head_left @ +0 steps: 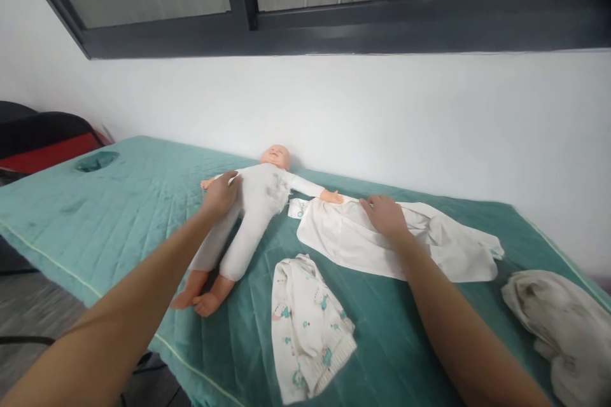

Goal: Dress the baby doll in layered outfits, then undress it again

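Note:
A baby doll (258, 187) in a white body suit lies on its back, with grey smudges on its chest. My left hand (222, 194) is closed around the doll's arm, beside its torso; part of that arm is hidden behind my fingers. To the right, my right hand (386, 215) rests on a spread white cloth garment (344, 235), fingers apart along its upper edge. The doll's other hand (331, 196) lies at that garment's top edge. In front, a folded white baby garment (308, 327) carries a teal animal print and has a ribbed edge.
Everything lies on a green quilted bed cover (143, 203) with a round hole (97, 161) at far left. A crumpled off-white cloth (568, 331) sits at the right. Behind are a white wall (382, 121) and a dark window frame (334, 35). A black and red chair (42, 133) stands left.

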`<state>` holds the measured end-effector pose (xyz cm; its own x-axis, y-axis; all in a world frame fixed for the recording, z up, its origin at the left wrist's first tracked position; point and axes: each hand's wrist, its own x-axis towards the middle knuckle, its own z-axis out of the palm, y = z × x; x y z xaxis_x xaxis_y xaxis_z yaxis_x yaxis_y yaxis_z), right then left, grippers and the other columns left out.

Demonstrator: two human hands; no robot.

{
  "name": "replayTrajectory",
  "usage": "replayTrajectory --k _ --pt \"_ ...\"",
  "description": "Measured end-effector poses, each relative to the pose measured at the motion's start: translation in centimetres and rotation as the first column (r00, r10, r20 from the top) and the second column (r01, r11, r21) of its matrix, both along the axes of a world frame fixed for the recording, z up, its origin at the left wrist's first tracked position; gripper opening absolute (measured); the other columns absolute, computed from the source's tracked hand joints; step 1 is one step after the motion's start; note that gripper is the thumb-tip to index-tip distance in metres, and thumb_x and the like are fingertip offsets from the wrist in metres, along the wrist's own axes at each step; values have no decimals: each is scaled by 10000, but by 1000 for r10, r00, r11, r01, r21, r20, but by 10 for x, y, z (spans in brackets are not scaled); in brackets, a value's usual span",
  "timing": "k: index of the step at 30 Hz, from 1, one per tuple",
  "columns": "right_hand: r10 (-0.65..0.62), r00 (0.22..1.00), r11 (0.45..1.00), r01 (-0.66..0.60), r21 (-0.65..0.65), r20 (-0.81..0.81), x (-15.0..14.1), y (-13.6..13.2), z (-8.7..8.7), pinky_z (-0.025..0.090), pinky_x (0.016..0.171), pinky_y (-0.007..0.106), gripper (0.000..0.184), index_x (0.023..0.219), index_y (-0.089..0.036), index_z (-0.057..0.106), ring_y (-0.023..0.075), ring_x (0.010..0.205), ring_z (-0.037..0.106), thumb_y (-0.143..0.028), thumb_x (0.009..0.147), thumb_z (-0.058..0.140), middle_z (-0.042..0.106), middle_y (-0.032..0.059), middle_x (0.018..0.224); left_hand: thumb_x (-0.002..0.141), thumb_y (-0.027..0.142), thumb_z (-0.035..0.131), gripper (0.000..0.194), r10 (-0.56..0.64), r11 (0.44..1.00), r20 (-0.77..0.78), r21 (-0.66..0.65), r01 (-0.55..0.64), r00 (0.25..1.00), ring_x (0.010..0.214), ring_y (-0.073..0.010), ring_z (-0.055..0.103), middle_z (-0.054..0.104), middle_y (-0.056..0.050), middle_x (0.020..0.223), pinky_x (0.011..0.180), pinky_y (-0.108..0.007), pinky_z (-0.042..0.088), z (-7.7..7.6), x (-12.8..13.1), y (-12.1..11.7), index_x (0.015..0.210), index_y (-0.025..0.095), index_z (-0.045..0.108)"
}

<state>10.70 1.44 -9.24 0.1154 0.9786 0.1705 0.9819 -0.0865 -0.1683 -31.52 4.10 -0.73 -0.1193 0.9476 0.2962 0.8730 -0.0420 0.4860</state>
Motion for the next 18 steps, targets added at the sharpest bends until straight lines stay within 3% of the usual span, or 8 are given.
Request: replayTrajectory --k 2,5,8,10,12,14,18 --pt "61 998 997 -60 -44 22 -5 -9 4 410 796 359 460 949 -186 616 278 980 606 -510 997 292 673 119 993 953 343 386 439 -45 992 -5 121 45 999 1222 -289 554 630 -133 1294 1059 -423 407 -1 13 -33 1285 121 570" --pt "177 984 983 -174 -63 35 -20 -34 9 399 751 320 455 961 -191 593 239 924 621 -510 1007 272 667 105 971 953 254 406 382 -335 922 -74 180 343 939 1250 -238 540 609 -106 1323 1104 -389 394 -9 46 -100 1280 133 562" --pt "263 962 965 -261 -34 77 -29 -73 8 397 730 305 443 963 -195 576 224 902 621 -513 1009 271 643 93 976 964 200 393 384 -636 751 -191 72 656 748 1312 -192 490 569 -82 1383 1126 -370 396 -14 80 -170 1326 190 521" --pt "337 934 941 -337 -19 120 -27 -105 9 399 720 309 450 958 -191 564 228 893 616 -527 1006 267 628 94 977 926 112 402 450 -748 634 -278 -33 772 603 1376 -191 423 534 -74 1426 1168 -404 343 -12 93 -207 1355 212 490" --pt "419 896 908 -417 -49 147 -20 -138 12 403 703 319 453 957 -189 552 239 873 610 -553 994 285 623 98 970 843 22 428 599 -788 572 -366 -138 808 495 1438 -223 337 448 -75 1505 1198 -474 269 -8 95 -231 1403 235 444" --pt "486 864 872 -470 -137 130 -7 -168 19 410 680 330 443 960 -191 542 249 842 613 -574 977 319 627 101 968 769 -25 451 738 -794 554 -431 -223 802 429 1473 -259 263 343 -75 1573 1204 -533 205 -3 90 -244 1447 261 391" --pt "500 866 798 -471 -376 -23 23 -207 42 442 705 353 374 997 -184 540 277 862 646 -533 935 422 660 120 994 762 12 524 807 -804 553 -443 -309 774 397 1499 -282 182 229 -62 1621 1202 -554 150 0 86 -255 1486 306 324"
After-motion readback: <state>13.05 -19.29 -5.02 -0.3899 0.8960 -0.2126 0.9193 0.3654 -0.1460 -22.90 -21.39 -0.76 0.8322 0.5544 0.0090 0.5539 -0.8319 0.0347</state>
